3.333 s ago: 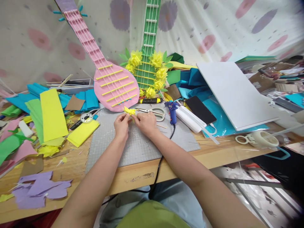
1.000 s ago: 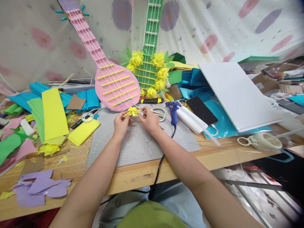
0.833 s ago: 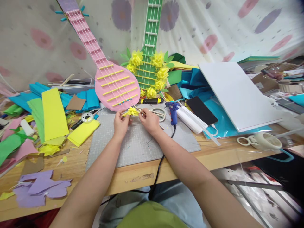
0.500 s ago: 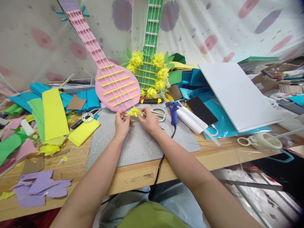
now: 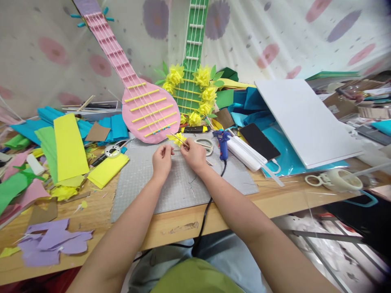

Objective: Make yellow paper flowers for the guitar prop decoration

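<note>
Above the grey cutting mat (image 5: 180,187) my right hand (image 5: 194,155) pinches a small yellow paper flower (image 5: 177,138) together with a thin wooden stick (image 5: 179,140) that pokes up to the left. My left hand (image 5: 162,159) is just left of it, below the flower. Its thumb and fingers are pinched together, and what they grip is too small to see. Both forearms reach in from the bottom of the view.
Scissors (image 5: 204,143), a blue glue gun (image 5: 222,143) with its black cord and a black phone (image 5: 259,141) lie right of the hands. A pink paper guitar (image 5: 149,110) and a green one with yellow flowers (image 5: 192,87) lean at the back. Coloured paper scraps (image 5: 69,146) lie left and a white board (image 5: 302,118) right.
The flower has passed from between both hands into the right hand alone and sits a little higher and to the right. My left hand has let go of it and dropped slightly.
</note>
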Motion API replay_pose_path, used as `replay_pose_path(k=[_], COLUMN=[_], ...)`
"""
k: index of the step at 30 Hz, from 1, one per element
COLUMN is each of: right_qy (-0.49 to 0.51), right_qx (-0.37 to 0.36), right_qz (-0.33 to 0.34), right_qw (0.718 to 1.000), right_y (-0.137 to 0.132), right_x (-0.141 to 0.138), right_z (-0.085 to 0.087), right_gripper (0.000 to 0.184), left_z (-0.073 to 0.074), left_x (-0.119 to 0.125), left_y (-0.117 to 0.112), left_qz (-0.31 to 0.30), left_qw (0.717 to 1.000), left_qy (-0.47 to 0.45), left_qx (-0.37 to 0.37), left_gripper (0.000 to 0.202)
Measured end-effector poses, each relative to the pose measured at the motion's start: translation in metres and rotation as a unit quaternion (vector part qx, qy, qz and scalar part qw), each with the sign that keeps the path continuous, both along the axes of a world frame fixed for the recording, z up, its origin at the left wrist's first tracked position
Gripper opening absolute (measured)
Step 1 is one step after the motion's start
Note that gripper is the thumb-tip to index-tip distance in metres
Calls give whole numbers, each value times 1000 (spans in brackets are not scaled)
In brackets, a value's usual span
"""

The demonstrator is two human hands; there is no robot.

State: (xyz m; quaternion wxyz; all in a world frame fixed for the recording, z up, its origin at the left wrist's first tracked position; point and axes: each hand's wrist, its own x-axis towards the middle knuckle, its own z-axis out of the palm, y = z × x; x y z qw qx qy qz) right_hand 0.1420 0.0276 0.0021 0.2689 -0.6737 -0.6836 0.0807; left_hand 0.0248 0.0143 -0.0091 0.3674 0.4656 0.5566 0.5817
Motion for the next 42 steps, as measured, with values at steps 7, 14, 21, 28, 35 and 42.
replay_pose_path(k=[7, 14, 21, 28, 35, 42], right_qy=[-27, -56, -77, -74, -81, -71], right_qx=[17, 32, 48, 68, 74, 68], right_qz=[37, 75, 89, 109, 137, 124], right_qw=[999, 995, 992, 989, 984, 987], right_y=[1, 0, 1, 2, 2, 3], right_x=[2, 2, 2, 2, 2, 6], right_z=[-1, -1, 0, -2, -3, -3], right_gripper=[19, 20, 18, 17, 15, 16], left_z=[21, 29, 28, 27, 27, 18], left_x=[-3, -11, -20, -22, -19, -15], left_y=[2, 4, 7, 5, 8, 7], left_qz=[-123, -137, -170, -214, -168, -123], left_qw=[892, 801, 746, 675, 779, 932], left_qy=[-319, -465, -538, -587, -483, -249], left_qx=[-296, -350, -354, -392, -362, -232], left_gripper=[34, 26, 20, 21, 23, 20])
